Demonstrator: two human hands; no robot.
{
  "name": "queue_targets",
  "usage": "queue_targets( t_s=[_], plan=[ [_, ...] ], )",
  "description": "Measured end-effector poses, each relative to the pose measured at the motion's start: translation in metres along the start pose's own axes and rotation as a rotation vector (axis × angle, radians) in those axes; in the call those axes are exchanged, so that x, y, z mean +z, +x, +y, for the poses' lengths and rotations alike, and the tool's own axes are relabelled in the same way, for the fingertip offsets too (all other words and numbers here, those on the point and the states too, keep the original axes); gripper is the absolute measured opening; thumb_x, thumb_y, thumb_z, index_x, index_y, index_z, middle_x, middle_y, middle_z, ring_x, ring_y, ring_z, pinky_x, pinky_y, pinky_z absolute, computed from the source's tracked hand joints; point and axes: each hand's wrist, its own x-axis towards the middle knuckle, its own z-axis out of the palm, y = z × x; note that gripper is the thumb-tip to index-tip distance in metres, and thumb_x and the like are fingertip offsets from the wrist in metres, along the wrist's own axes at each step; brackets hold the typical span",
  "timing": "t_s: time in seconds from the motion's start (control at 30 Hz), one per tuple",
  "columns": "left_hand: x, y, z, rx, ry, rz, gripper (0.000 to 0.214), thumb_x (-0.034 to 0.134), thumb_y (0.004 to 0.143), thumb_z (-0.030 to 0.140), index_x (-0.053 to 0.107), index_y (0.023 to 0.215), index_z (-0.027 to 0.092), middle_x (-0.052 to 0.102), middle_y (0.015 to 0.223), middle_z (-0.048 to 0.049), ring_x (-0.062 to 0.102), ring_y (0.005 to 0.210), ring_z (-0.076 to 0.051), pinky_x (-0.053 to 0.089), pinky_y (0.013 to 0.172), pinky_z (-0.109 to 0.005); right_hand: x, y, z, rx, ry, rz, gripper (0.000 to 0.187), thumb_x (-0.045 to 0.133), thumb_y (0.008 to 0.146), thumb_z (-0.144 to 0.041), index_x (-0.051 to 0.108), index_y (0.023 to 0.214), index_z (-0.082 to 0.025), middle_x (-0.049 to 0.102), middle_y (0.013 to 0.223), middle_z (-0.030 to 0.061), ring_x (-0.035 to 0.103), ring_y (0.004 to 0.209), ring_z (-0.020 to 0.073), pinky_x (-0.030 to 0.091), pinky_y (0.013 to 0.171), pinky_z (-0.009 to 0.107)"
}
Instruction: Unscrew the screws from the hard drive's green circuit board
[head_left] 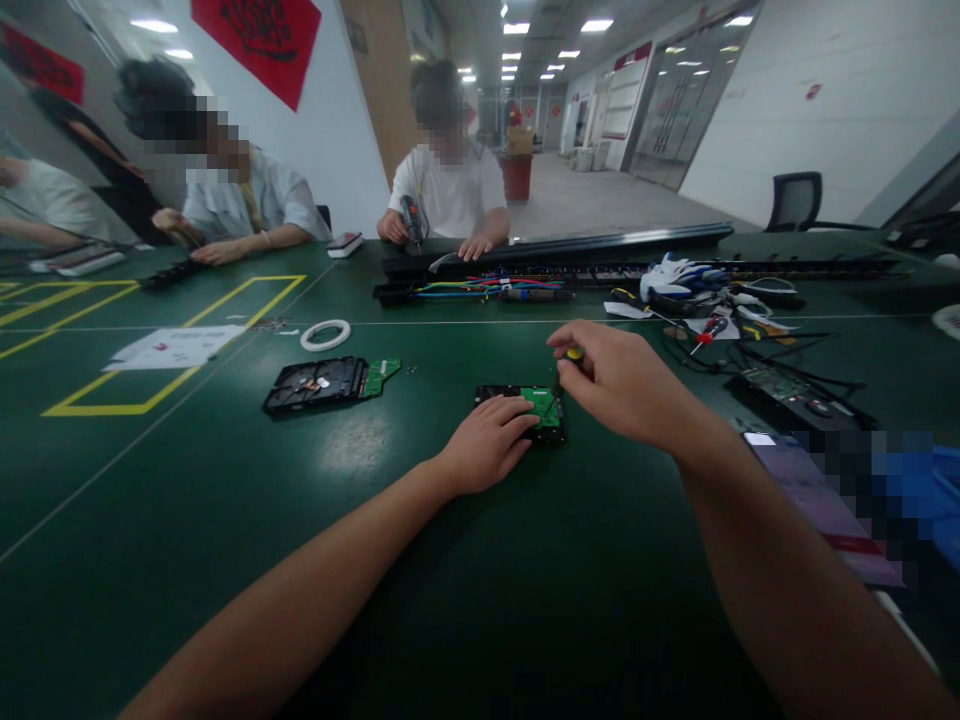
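Note:
A black hard drive (491, 394) with a green circuit board (544, 408) on top lies on the green table in front of me. My left hand (487, 440) rests flat on the drive, fingers together and pressing it down. My right hand (622, 385) hovers just right of and above the board, its fingers closed around a small yellow-handled screwdriver (574, 354) that points down at the board's right edge.
A second opened hard drive (324, 383) and a white tape ring (325, 335) lie to the left. Cables, gloves and tools (697, 300) clutter the far right. Two people sit across the table; one holds a power screwdriver (411, 220). A paper sheet (176, 347) lies by yellow floor-style markings.

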Motion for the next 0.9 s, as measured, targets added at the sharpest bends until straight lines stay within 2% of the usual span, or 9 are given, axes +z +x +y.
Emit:
queue_targets(
  t_s=[0.2,0.47,0.57,0.77,0.9],
  plan=[
    [-0.0011,0.0001,0.0012,-0.004,-0.014,-0.003,0.037,0.057,0.105,0.029,0.058,0.141,0.022,0.06,0.149,-0.0128,0.053,0.146,-0.031,0.044,0.122,-0.059,0.0002,0.0005,0.0006,0.043,-0.042,0.06,0.013,0.062,0.088,-0.021,0.068,0.1,-0.018,0.069,0.097,0.0109,0.062,0.084,0.0248,0.046,0.076,0.038],
    [-0.0024,0.0003,0.0019,-0.003,-0.009,-0.006,0.036,0.056,0.106,0.03,0.059,0.14,0.02,0.06,0.149,-0.0137,0.053,0.145,-0.031,0.043,0.122,-0.059,-0.0042,0.0,-0.0017,-0.03,-0.002,0.013,0.021,0.058,0.093,-0.018,0.073,0.107,-0.017,0.07,0.099,0.01,0.062,0.085,0.0238,0.045,0.08,0.037],
    [-0.0018,0.0003,0.0013,-0.002,-0.006,-0.009,0.036,0.055,0.106,0.03,0.059,0.141,0.02,0.06,0.149,-0.0135,0.053,0.145,-0.031,0.043,0.123,-0.058,-0.0025,-0.0003,-0.0009,-0.055,0.03,0.016,0.017,0.059,0.094,-0.019,0.073,0.105,-0.019,0.07,0.103,0.0091,0.063,0.088,0.0233,0.046,0.08,0.037],
    [-0.0005,0.0003,0.001,-0.005,0.003,0.0,0.037,0.057,0.105,0.029,0.059,0.141,0.021,0.06,0.149,-0.0133,0.053,0.145,-0.032,0.043,0.123,-0.058,-0.0021,0.0016,0.0001,-0.094,0.049,-0.022,0.012,0.06,0.099,-0.024,0.07,0.095,-0.021,0.071,0.096,0.0068,0.064,0.091,0.0233,0.045,0.081,0.036],
    [-0.0023,0.0005,0.0022,-0.009,-0.001,-0.007,0.037,0.056,0.105,0.029,0.059,0.141,0.022,0.06,0.149,-0.013,0.053,0.146,-0.032,0.043,0.123,-0.059,-0.0015,0.0014,0.0004,-0.081,0.04,-0.022,0.01,0.059,0.098,-0.02,0.069,0.1,-0.021,0.073,0.101,0.0072,0.065,0.091,0.0233,0.045,0.082,0.036]
  ],
)
